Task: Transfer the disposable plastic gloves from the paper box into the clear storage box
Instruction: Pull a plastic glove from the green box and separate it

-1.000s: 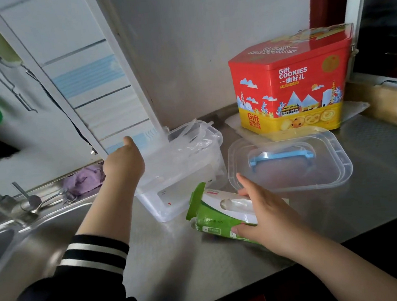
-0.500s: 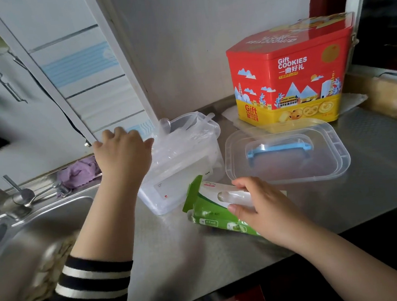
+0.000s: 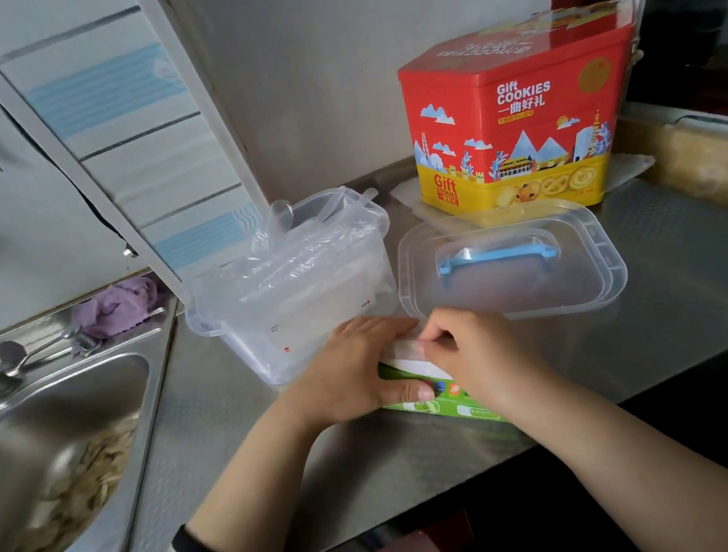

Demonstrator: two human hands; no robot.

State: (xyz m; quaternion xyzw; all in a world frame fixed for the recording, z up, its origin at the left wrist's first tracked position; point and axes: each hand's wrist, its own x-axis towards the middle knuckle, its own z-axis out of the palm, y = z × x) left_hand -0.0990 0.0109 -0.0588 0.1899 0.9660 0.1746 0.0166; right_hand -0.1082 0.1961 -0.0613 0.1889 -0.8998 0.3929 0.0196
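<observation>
The green and white paper box lies on the steel counter near its front edge. My left hand clasps the box's left end, thumb on its green side. My right hand rests on the box's top and pinches a clear plastic glove at the opening. Just behind stands the clear storage box, lid off, stuffed with crumpled clear gloves that rise above its rim.
The clear lid with a blue handle lies flat to the right of the storage box. A red and yellow cookie tin stands behind it. A steel sink holding scraps is at left, with a purple cloth behind.
My left hand left the storage box and came down onto the paper box's left end. My right hand shifted to the box's opening and pinched a glove.
</observation>
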